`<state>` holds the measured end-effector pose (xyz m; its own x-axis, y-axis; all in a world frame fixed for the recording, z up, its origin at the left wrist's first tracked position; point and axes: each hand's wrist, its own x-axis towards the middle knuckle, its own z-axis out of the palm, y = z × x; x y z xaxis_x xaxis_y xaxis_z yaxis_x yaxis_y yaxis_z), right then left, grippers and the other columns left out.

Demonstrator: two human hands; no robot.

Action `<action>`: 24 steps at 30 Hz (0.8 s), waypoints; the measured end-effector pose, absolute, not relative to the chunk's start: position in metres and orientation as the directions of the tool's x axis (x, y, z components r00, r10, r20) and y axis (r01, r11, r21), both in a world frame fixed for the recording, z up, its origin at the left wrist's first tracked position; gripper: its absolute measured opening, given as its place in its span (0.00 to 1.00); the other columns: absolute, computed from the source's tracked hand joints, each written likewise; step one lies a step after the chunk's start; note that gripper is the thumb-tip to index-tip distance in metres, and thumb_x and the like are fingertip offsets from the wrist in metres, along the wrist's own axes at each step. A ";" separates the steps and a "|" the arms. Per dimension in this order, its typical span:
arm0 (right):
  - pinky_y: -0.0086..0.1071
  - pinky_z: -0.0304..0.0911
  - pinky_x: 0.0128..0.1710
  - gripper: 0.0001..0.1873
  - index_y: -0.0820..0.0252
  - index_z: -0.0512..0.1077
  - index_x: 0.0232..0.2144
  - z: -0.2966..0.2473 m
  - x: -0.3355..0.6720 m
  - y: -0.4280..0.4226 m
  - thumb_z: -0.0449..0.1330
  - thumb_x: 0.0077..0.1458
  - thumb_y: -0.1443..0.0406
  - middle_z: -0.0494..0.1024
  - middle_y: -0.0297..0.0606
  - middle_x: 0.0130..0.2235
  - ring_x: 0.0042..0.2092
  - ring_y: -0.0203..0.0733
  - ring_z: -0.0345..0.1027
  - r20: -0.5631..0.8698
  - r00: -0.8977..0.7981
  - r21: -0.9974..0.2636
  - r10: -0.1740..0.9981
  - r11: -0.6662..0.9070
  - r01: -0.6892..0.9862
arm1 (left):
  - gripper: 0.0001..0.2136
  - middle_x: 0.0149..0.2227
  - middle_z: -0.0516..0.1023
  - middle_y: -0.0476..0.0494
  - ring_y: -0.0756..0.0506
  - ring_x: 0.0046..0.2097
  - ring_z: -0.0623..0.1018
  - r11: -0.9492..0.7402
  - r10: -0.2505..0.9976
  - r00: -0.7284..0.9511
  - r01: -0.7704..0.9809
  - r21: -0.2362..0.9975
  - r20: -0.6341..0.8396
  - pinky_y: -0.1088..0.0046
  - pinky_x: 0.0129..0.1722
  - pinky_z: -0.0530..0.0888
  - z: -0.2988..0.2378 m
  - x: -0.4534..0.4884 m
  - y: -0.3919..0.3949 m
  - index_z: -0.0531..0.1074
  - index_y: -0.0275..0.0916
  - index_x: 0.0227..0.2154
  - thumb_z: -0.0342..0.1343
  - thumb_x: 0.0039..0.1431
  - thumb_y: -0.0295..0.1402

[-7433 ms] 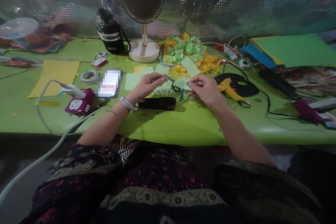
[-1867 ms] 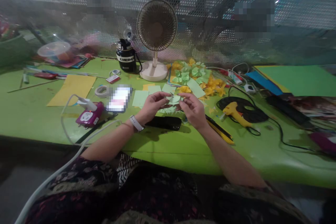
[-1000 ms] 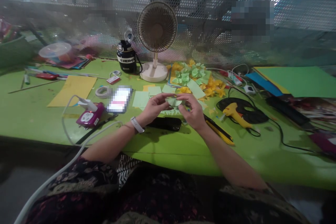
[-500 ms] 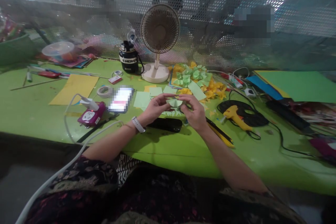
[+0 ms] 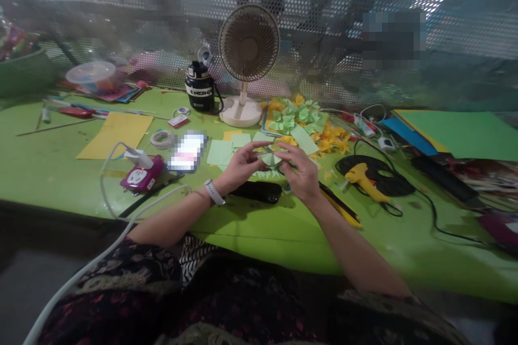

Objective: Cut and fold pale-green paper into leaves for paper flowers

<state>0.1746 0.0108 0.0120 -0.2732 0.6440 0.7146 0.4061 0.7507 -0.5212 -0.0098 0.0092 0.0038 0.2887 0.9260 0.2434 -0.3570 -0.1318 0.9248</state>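
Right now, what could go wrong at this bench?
The white power cable runs beside the left forearm to the magenta socket adapter, so a snag could drag the adapter. The yellow utility knife lies beside the right forearm and might get knocked. The small pale green paper piece between the left hand and right hand could slip.

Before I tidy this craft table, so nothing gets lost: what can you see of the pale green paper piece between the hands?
The pale green paper piece is small, thin and matt, like craft paper, and is bent into a shallow, curved, roughly fan-like shape; finer detail is too small to tell. It is held up off the green table, pinched between the fingertips of the left hand and the right hand, above a spiky cut paper piece.
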 end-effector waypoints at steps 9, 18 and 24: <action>0.53 0.65 0.57 0.11 0.51 0.77 0.42 0.011 0.175 0.013 0.57 0.61 0.67 0.79 0.41 0.52 0.57 0.49 0.69 0.786 -0.313 -0.365 0.534 0.809 0.461 | 0.23 0.36 0.81 0.43 0.49 0.35 0.80 -0.209 0.910 0.280 -0.326 0.922 0.306 0.70 0.42 0.78 0.004 -0.009 0.008 0.69 0.36 0.52 0.65 0.53 0.35; 0.55 0.65 0.57 0.14 0.50 0.76 0.46 0.012 0.173 0.010 0.58 0.58 0.66 0.77 0.40 0.55 0.59 0.52 0.67 0.814 -0.347 -0.272 0.466 0.833 0.481 | 0.26 0.32 0.79 0.49 0.51 0.34 0.79 -0.155 0.921 0.274 -0.397 0.905 0.278 0.68 0.44 0.78 0.006 -0.007 0.006 0.66 0.38 0.56 0.63 0.54 0.31; 0.56 0.64 0.58 0.20 0.50 0.74 0.52 0.008 0.175 0.011 0.60 0.56 0.63 0.75 0.40 0.57 0.61 0.55 0.65 0.769 -0.435 -0.182 0.468 0.813 0.553 | 0.26 0.29 0.77 0.52 0.53 0.31 0.77 -0.125 0.936 0.251 -0.420 0.899 0.248 0.71 0.42 0.77 0.009 -0.009 0.005 0.67 0.38 0.55 0.63 0.52 0.29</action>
